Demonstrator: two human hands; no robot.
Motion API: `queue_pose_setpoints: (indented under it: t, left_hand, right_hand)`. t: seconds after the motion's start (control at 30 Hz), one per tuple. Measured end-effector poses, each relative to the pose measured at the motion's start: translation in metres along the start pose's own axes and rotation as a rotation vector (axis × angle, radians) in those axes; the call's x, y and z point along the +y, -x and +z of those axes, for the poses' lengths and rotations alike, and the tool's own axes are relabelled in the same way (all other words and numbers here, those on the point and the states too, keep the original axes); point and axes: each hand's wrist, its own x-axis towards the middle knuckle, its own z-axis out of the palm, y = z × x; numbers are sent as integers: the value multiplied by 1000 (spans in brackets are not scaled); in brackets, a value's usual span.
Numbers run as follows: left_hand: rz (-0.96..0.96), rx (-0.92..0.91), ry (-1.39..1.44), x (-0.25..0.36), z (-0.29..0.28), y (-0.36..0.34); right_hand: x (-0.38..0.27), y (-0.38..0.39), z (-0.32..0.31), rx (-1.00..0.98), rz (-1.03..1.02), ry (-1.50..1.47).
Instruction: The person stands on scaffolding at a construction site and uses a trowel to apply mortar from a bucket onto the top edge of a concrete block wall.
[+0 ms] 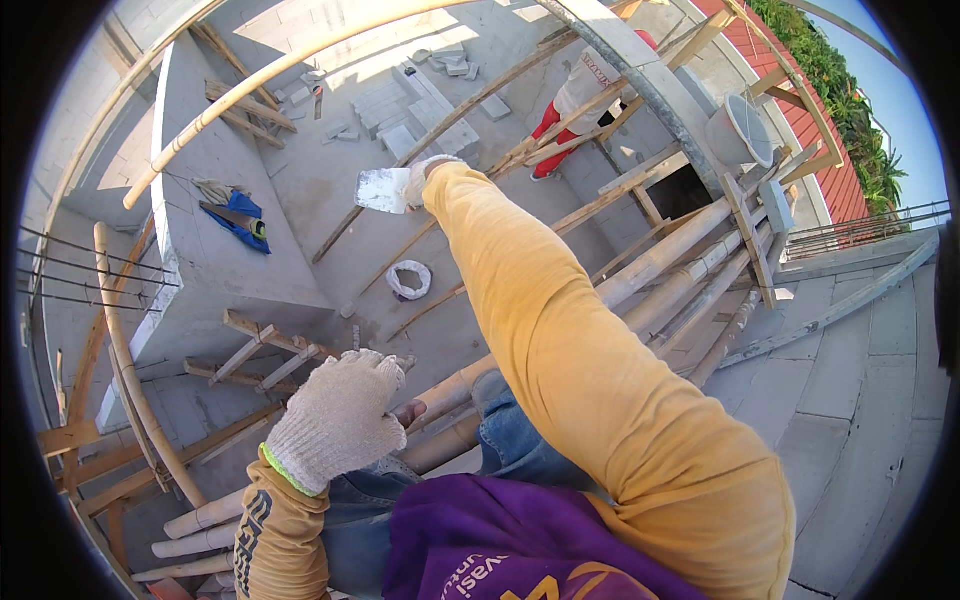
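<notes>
My right arm, in a yellow sleeve, reaches far forward over the drop. At its end my gloved right hand point(426, 177) is closed round a trowel point(382, 191), whose flat, squarish blade is smeared pale and points left; the handle is hidden in the fist. My left hand point(338, 415) wears a knitted work glove with bare thumb and forefinger tips. It hovers above my lap and the bamboo poles point(455, 390), thumb and forefinger apart, with nothing visible in it. The remaining left fingers are partly hidden.
Below lies a concrete floor with stacked grey blocks point(437, 112) and a white sack point(409, 281). A person point(580, 90) in red trousers stands there. A bucket point(741, 130) sits at the right. A saw point(237, 217) lies on the left wall ledge. Rebar point(90, 262) juts out at left.
</notes>
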Motion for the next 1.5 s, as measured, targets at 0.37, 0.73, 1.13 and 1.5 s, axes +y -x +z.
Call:
queue_pose_setpoints:
  t: [0.37, 0.73, 1.13, 1.5]
  left_hand:
    - [-189, 61, 319, -35, 36, -18]
    - [-824, 379, 1048, 1, -21, 199]
    - [-948, -16, 1261, 59, -108, 243]
    - [-733, 102, 1501, 6, -199, 231]
  right_hand:
    - [3, 122, -40, -52, -165, -144]
    - [188, 513, -16, -248, 459, -278]
    - [248, 822, -23, -551, 621, -399]
    - [165, 813, -134, -124, 809, -1092]
